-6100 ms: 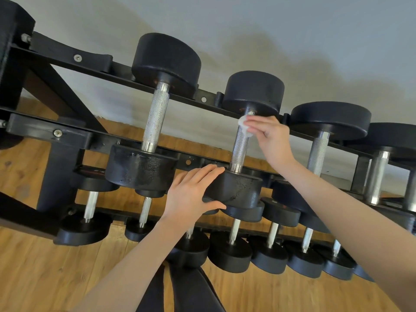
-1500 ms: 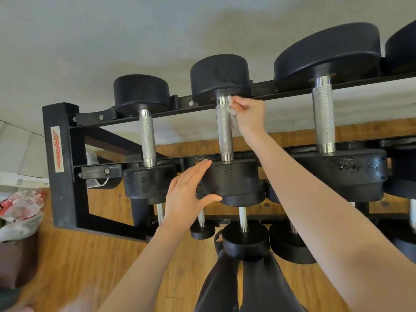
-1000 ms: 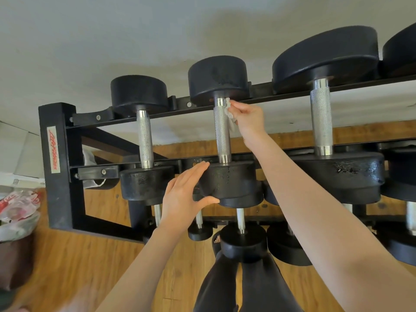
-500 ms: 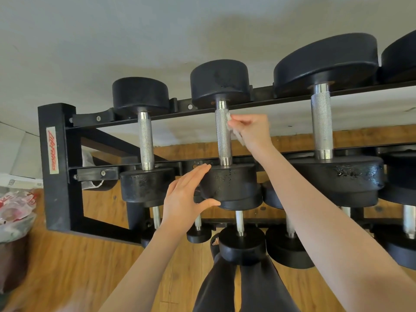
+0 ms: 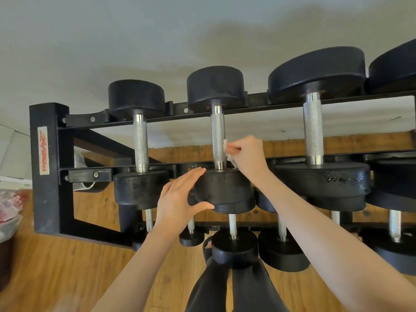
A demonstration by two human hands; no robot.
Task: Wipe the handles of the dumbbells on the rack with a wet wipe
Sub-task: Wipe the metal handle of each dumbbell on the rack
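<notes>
Right grip (image 5: 246,154) pinching wet wipe (image 5: 227,152) against middle dumbbell's handle (image 5: 218,140)

Three dumbbells (image 5: 218,140) sit side by side on the top rails of the rack (image 5: 51,167) across the middle of the frame — more dumbbells on a tier below. The right hand (image 5: 247,154) holds a wipe (image 5: 227,152) against the right side of the middle handle; the left hand (image 5: 177,199) rests on that dumbbell's near head.

Red "LifeFitness" label (image 5: 42,150) on rack post (image 5: 48,199)
</notes>
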